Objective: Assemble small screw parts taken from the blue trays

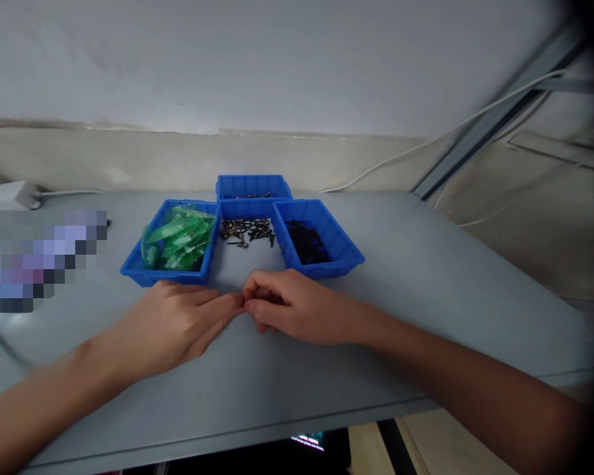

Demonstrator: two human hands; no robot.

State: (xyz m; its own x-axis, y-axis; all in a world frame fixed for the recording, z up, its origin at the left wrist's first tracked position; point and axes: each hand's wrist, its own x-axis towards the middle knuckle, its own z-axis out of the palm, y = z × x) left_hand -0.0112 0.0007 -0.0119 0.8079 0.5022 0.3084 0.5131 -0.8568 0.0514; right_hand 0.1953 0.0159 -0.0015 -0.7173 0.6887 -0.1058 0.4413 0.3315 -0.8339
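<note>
Over the grey tabletop, my left hand and my right hand meet at their fingertips. The fingers of my left hand are pressed together. Thumb and index finger of my right hand pinch at the same spot, its other fingers curled. Whatever is between the fingertips is too small or hidden to tell. Just beyond lie several loose dark and brassy screws. A blue bin with green plastic packets stands beyond my left hand, and a blue bin with small black pieces beyond my right.
A third blue bin with a few small metal pieces stands at the back, near the wall. Power strip and blurred-out object are at left. A white cable runs up a metal frame at right.
</note>
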